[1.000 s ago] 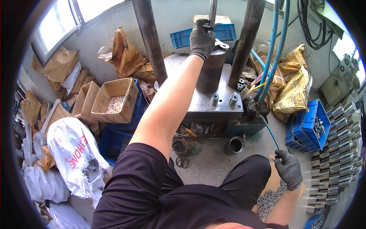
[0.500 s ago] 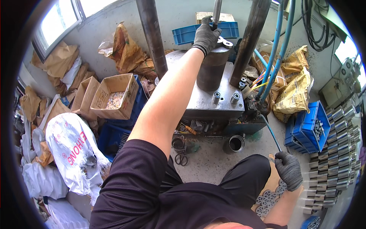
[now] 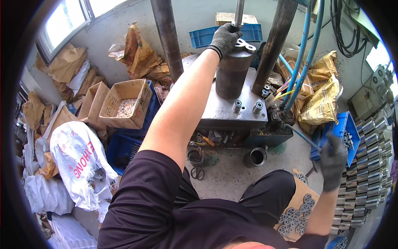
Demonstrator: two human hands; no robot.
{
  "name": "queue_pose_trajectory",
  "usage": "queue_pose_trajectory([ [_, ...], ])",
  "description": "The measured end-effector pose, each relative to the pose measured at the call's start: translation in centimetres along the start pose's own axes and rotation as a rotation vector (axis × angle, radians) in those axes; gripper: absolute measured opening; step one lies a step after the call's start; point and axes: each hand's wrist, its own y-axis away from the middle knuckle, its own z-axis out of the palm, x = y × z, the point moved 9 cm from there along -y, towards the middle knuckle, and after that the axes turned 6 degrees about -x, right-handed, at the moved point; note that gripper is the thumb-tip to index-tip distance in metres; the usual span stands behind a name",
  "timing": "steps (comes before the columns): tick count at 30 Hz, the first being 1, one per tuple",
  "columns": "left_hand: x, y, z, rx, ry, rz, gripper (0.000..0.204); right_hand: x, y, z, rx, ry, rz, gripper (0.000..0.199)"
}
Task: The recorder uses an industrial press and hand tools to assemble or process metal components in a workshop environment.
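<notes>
My left hand [image 3: 224, 40], in a dark grey glove, reaches to the top of a dark steel cylinder [image 3: 231, 79] standing on the press bed. Its fingers are curled just below a vertical steel rod [image 3: 239, 11]; what they grip is hidden. Beside it, a silver link with two round eyes [image 3: 246, 45] lies on the cylinder's top. Out to the right, my gloved right hand [image 3: 333, 162] is blurred by motion, closed on the end of a thin lever [image 3: 302, 136] that runs from the base of the press.
Two dark columns [image 3: 166, 37] flank the cylinder. Blue hoses [image 3: 304, 62] hang at the right. Below are an open metal can [image 3: 257, 157] and scissors [image 3: 197, 173]. Blue bins [image 3: 347, 128] and stacked metal tubes [image 3: 360, 182] stand right; cardboard boxes [image 3: 137, 110] and a white sack [image 3: 78, 153] left.
My right hand has moved up and outward, and the lever has swung up with it. My left hand has shifted slightly down from the rod, whose lower end now shows more.
</notes>
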Motion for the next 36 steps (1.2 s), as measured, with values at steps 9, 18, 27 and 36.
queue_pose_trajectory([
  [9,-0.2,-0.4,0.2,0.012,0.037,-0.008,0.038,1.3,-14.0,-1.7,0.153,0.203,-0.184,0.025],
  [18,0.2,0.0,-0.3,0.042,-0.08,-0.009,0.031,1.7,3.9,2.9,-0.608,0.005,0.055,0.032],
  [27,0.5,0.0,-0.1,0.069,-0.12,0.028,0.041,1.1,9.4,5.7,-0.908,0.103,0.155,0.023],
  [36,0.4,0.4,-0.4,0.061,-0.155,0.015,0.033,-1.1,5.4,3.6,-0.649,0.016,0.154,0.029],
])
